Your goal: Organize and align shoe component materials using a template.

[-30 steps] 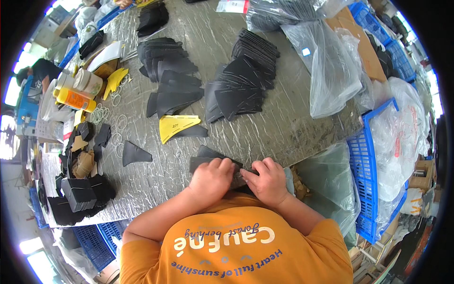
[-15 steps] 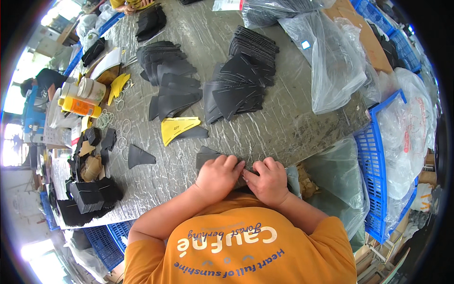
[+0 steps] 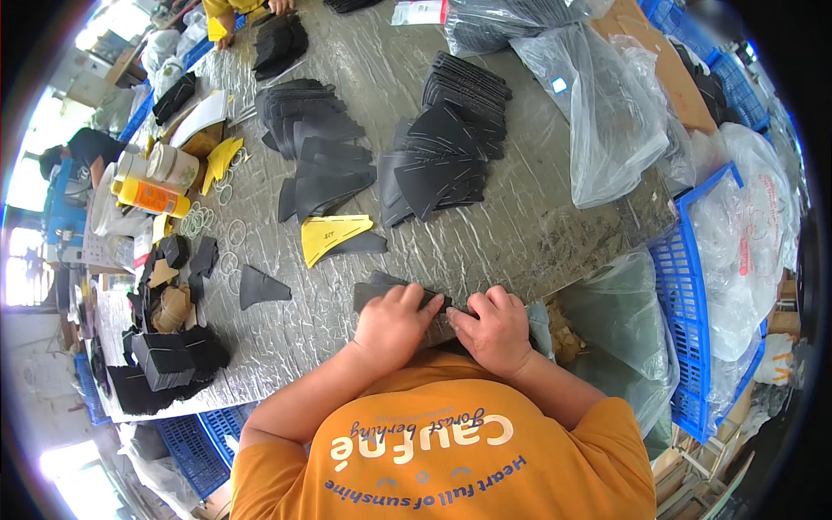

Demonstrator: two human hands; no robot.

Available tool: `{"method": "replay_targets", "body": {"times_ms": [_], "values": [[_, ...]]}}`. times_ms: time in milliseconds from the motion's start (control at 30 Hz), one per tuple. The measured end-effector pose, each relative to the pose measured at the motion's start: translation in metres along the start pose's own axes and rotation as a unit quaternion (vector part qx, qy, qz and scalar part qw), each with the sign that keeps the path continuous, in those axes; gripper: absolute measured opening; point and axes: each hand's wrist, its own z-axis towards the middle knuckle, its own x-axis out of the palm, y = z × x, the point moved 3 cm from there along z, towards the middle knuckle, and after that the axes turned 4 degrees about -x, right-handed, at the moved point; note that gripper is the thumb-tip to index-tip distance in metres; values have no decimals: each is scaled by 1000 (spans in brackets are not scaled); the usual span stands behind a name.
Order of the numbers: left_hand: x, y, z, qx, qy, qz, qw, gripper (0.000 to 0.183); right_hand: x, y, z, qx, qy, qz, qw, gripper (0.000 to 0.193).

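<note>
At the table's near edge my left hand [image 3: 392, 322] presses on a dark flat cut piece [image 3: 367, 296], its fingers curled over it. My right hand [image 3: 496, 329] is bent over the other end, thumb and fingertips at the edge of the piece. The two thumbs nearly meet. My palms hide much of the piece, and a second dark piece [image 3: 383, 278] shows just behind it. Farther off lies a yellow pattern piece [image 3: 334, 234] with a dark piece under its side. A single dark cut piece [image 3: 263, 288] lies to the left.
Fanned stacks of black pieces [image 3: 334, 178] [image 3: 438, 160] cover the middle table. Bands [image 3: 198, 220], a yellow bottle [image 3: 152, 198] and black stacks [image 3: 165, 360] lie left. Plastic bags [image 3: 598, 121] and a blue crate [image 3: 680, 321] stand right. Another person's hand [image 3: 224, 39] shows at the far edge.
My left hand has shifted slightly left, and more of the dark piece shows between the thumbs. The other person's hands at the far edge have moved apart.
</note>
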Motion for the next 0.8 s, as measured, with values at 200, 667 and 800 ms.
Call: {"method": "replay_targets", "body": {"times_ms": [200, 667, 800], "values": [[-12, 65, -14, -175, 5, 45, 984, 44, 1, -1, -2, 1, -17, -5, 1000, 18], [1, 41, -77, -139, 3, 73, 988, 40, 5, -1, -3, 19, -17, -22, 999, 18], [-30, 82, -85, -243, -51, 39, 968, 35, 4, -2, -1, 20, -23, -13, 999, 16]]}}
